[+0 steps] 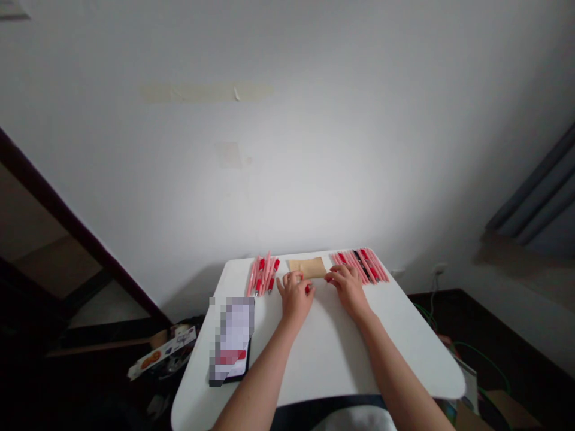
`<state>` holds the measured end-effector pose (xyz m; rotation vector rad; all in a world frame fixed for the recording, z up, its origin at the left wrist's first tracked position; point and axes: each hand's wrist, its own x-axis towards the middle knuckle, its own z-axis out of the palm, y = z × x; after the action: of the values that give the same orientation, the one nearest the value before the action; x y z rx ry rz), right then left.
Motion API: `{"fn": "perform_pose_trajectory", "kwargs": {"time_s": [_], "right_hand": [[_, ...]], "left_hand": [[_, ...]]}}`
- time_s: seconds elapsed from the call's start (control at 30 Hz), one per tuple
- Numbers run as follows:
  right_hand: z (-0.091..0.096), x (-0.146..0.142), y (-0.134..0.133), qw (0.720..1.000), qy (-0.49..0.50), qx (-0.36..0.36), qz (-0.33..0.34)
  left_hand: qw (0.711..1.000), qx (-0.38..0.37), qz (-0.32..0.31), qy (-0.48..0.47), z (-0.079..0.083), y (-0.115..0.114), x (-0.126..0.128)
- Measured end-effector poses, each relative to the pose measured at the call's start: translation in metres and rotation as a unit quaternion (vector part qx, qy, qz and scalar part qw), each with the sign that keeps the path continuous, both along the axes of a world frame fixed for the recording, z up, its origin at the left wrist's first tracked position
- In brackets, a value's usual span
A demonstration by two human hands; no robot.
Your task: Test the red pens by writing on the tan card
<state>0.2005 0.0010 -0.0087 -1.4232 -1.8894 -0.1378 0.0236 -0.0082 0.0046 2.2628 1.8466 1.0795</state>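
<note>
My left hand (295,294) rests on the white table (323,353) with its fingers curled round a red and pink pen. My right hand (347,282) lies beside it, fingers closed on another red pen at the edge of the right pile of pink and red pens (362,265). A small brown paper envelope (307,267) lies flat just beyond both hands. A second pile of pink and red pens (263,274) lies to the left of the envelope.
A dark tablet or phone (231,347) lies on the table's left side, its screen blurred. A printed box (162,353) sits on the floor at the left. A white wall stands right behind the table. Cables run along the floor at the right.
</note>
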Motion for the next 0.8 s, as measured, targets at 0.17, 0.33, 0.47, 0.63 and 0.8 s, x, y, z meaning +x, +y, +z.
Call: {"fn": "perform_pose_trajectory", "kwargs": {"time_s": [0.17,0.33,0.47,0.63,0.8], "right_hand": [[0.000,0.005,0.001,1.000,0.017,0.016,-0.010],[0.000,0.008,0.002,0.999,0.023,0.017,-0.020],[-0.003,0.009,0.003,0.999,0.026,0.015,-0.022],[-0.007,0.011,0.006,0.999,0.029,0.010,-0.025],[-0.006,0.011,0.006,0.999,0.036,0.013,-0.019]], "left_hand": [[1.000,-0.006,-0.004,0.008,-0.001,-0.001,0.003],[1.000,-0.006,-0.007,0.014,0.000,-0.002,0.005],[1.000,-0.013,0.004,0.019,0.000,-0.002,0.006],[1.000,-0.009,0.003,0.023,-0.004,0.001,0.007],[1.000,0.001,-0.005,0.007,-0.005,0.002,0.007]]}}
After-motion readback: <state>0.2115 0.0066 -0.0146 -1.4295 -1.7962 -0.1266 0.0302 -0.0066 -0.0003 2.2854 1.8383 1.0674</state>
